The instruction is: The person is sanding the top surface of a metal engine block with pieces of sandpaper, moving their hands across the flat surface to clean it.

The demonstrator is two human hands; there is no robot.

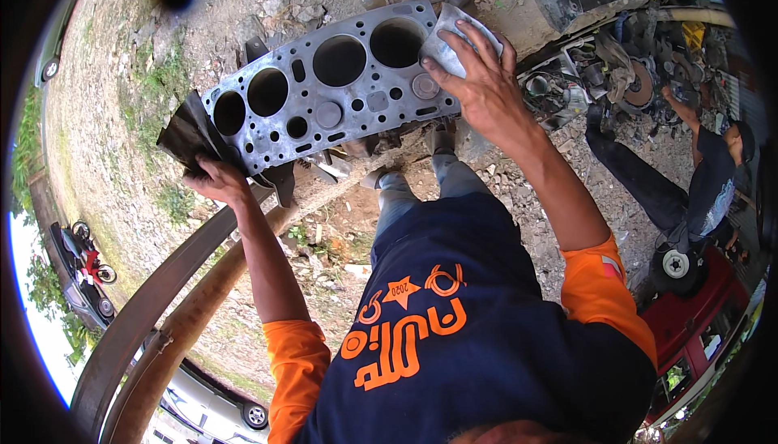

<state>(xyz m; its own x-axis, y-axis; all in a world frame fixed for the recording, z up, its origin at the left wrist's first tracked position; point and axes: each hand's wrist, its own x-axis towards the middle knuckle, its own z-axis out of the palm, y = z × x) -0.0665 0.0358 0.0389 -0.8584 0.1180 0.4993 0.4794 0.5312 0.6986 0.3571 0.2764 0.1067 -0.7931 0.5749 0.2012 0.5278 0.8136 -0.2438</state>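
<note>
Navy shirt [502, 347] fills the near view; beyond it an engine block [320, 91] lies deck up above stony ground [121, 79], its support mostly hidden. Right hand [486, 83], fingers spread and bent, has hold of a grey pad [450, 19] over the deck's far right corner. Left hand [219, 183], partly curled, grips a dark curved sheet [190, 132] at the block's left end. Rubbing down the deck seems the step in hand; the next stroke would call for a flat pad and even pressure
</note>
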